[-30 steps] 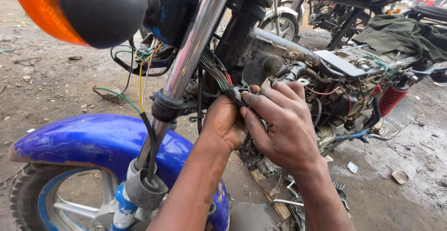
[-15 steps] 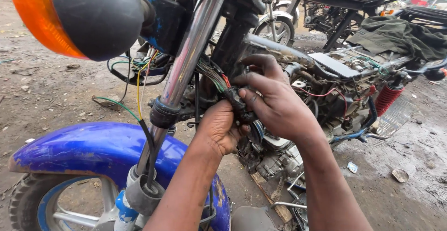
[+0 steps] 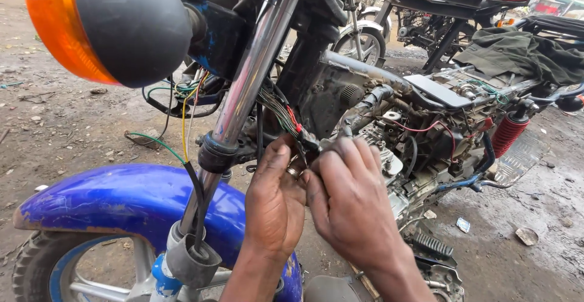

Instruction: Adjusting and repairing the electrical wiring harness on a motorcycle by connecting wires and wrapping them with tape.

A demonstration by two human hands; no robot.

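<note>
While both hands meet beside the chrome fork tube [image 3: 252, 77], left hand [image 3: 274, 201] and right hand [image 3: 350, 208] pinch the wiring bundle [image 3: 286, 116], its stripped motorcycle frame exposing it above the blue fender [image 3: 121, 201].

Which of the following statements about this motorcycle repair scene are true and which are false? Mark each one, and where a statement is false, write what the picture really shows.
1. Both hands, the left hand and the right hand, are at the wire bundle beside the fork tube. True.
2. The front mudguard is red. False: it is blue.
3. The turn signal has an orange lens. True.
4. The rear spring is blue. False: it is red.
5. The ground is clean tiled floor. False: it is bare dirt with scattered litter.
</note>
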